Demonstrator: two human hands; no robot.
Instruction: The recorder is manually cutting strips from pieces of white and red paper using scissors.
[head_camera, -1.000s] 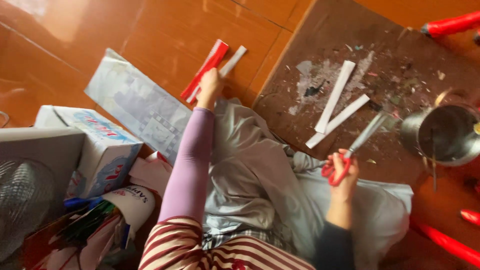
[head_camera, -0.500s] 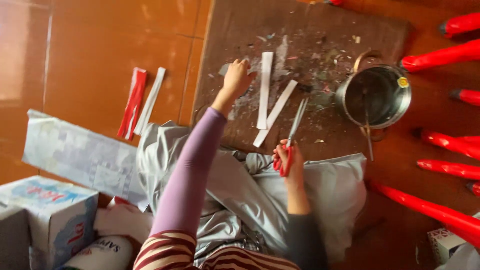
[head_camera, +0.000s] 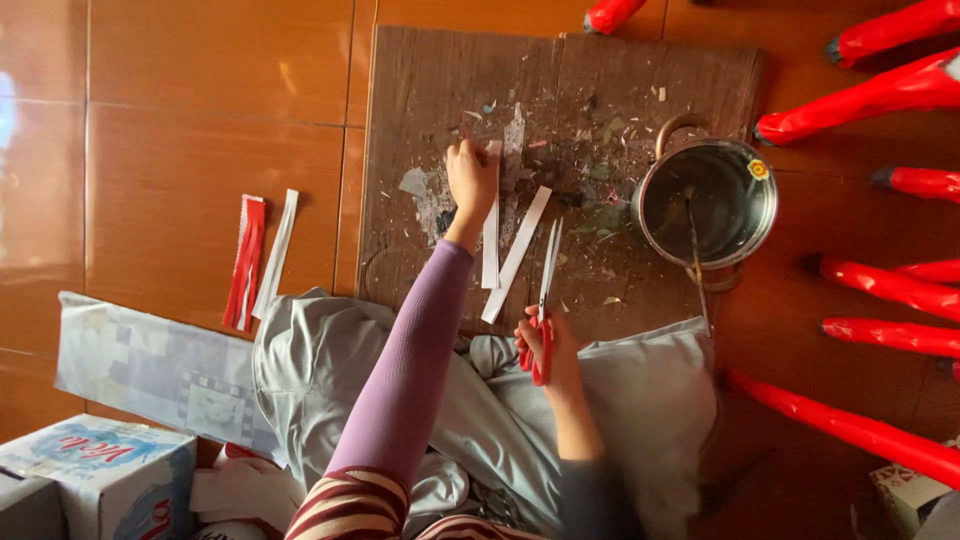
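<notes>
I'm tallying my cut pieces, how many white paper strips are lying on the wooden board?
2: one strip under the left hand, one slanted strip beside it. Others may be hidden.
</notes>
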